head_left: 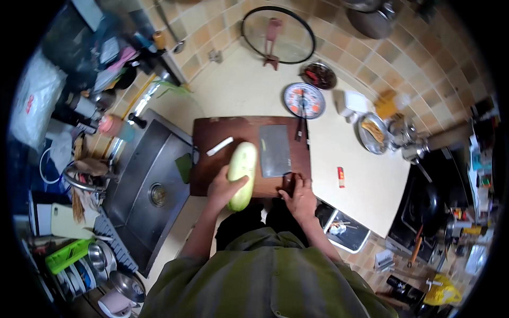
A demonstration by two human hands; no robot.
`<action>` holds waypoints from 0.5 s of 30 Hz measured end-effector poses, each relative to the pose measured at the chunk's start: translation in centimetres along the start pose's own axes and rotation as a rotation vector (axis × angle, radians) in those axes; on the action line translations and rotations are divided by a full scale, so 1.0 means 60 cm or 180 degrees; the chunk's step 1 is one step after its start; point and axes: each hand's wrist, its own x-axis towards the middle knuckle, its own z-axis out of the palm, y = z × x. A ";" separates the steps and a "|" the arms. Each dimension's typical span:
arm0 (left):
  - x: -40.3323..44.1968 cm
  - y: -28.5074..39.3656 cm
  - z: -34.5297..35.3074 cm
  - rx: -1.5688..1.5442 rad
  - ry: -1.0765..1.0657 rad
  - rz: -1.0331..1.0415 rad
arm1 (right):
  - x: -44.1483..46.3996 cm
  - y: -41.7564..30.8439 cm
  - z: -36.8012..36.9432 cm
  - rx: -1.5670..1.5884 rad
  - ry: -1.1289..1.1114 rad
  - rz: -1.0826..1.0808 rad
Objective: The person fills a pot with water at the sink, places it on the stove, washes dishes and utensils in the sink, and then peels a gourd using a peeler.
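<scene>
A long, pale green gourd point(244, 161) is over the near, left part of the brown board point(212, 127). It leans a little, and its low end pokes out past the board's near edge. I cannot tell if it rests on the wood or is held just above it. The left hand point(226, 188) wraps around its left side, with the thumb across the front, so it has a good hold.

Just right of the gourd, a big gray knife point(274, 153) lies flat on the board. A small green bit is stuck on its blade. The right hand point(300, 199) is at the dark handle point(288, 181), thumb on one side and fingers on the other. I cannot tell how tight it squeezes.

A white stick-like thing point(220, 146) lies on the board, left of the gourd's top. The board sits on the cream desk point(350, 148), beside a metal sink point(143, 169). Near the board's far right corner is a plate point(316, 99) with a bright pattern. Behind it is a bowl point(331, 78) of dark red food. Farther right are a white box point(354, 102) and a shiny dish point(373, 147) with yellow food. A small red packet point(341, 176) lies nearer.
</scene>
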 end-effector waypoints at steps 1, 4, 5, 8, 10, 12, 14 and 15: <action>-0.002 0.029 -0.012 0.0376 -0.0060 -0.0030 | 0.006 -0.004 0.004 -0.0059 -0.0020 0.0071; 0.011 0.054 -0.023 0.0699 -0.0274 0.0064 | 0.015 -0.010 0.007 -0.0080 -0.0137 0.0273; 0.014 0.057 -0.021 0.0672 -0.0352 0.0132 | 0.017 -0.009 0.008 -0.0078 -0.0165 0.0277; 0.024 0.083 -0.025 0.0974 -0.0464 0.0336 | 0.028 0.007 0.013 0.0049 -0.0006 0.0207; 0.032 0.089 -0.025 0.1144 -0.0418 0.0494 | 0.041 0.023 0.008 0.0082 0.0157 0.0140; 0.046 0.079 -0.021 0.1247 -0.0347 0.0723 | 0.055 0.034 -0.004 0.0002 0.0255 0.0054; 0.057 0.070 -0.020 0.1224 -0.0270 0.0989 | 0.071 0.046 -0.017 -0.0099 0.0282 -0.0049; 0.064 0.062 -0.021 0.1220 -0.0227 0.1118 | 0.077 0.052 -0.018 -0.0124 0.0386 -0.0119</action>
